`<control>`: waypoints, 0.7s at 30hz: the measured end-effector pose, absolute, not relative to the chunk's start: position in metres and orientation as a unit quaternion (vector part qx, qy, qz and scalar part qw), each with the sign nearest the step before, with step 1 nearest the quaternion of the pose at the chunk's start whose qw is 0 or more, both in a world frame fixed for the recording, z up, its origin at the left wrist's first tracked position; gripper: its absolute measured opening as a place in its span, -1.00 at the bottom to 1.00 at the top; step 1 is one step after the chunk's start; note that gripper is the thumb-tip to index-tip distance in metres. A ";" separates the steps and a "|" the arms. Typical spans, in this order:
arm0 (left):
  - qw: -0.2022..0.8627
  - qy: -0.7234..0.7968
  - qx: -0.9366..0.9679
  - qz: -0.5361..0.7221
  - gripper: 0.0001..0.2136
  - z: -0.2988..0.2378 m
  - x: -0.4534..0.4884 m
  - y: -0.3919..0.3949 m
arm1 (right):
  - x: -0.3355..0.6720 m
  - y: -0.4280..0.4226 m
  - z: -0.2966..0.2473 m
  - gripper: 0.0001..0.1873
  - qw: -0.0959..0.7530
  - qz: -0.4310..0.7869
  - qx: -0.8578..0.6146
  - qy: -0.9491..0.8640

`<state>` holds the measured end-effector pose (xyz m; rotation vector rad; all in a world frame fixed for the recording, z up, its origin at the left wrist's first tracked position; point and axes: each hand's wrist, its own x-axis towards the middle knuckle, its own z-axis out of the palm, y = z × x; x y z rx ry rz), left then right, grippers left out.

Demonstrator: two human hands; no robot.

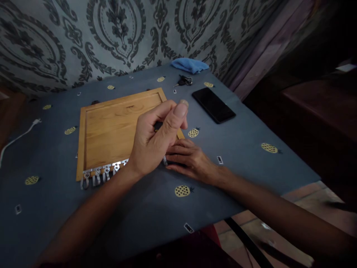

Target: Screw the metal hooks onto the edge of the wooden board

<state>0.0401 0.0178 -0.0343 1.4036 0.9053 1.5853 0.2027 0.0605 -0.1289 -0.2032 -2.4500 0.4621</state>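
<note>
A shallow wooden board with a raised frame point(111, 130) lies on the table, a row of metal hooks point(106, 171) along its near edge. My left hand point(161, 130) is raised over the board's right part, fingers curled and thumb pressed over them. Something dark shows in the gap of that hand, but I cannot make out what it is. Down at the near right corner, my right hand point(191, 158) has its fingers bent against the board's edge, gripping around a metal hook point(164, 160). Its fingertips and the end of the hook row are hidden behind my left hand.
A black phone point(214, 105) lies right of the board, with a bunch of keys point(184, 80) and a blue cloth point(189, 65) farther back. A white cable point(19, 139) runs along the left. Patterned wall rises behind the blue table cover point(223, 193).
</note>
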 end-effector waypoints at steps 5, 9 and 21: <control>0.414 0.374 0.559 0.613 -0.60 -0.041 0.040 0.020 | 0.202 0.060 -0.128 -0.71 0.312 0.174 -0.079 -0.931; 0.424 0.382 0.555 0.605 -0.60 -0.043 0.038 0.021 | 0.203 0.060 -0.129 -0.72 0.307 0.179 -0.079 -0.931; 0.413 0.379 0.529 0.637 -0.60 -0.045 0.033 0.027 | 0.203 0.061 -0.129 -0.73 0.308 0.181 -0.078 -0.931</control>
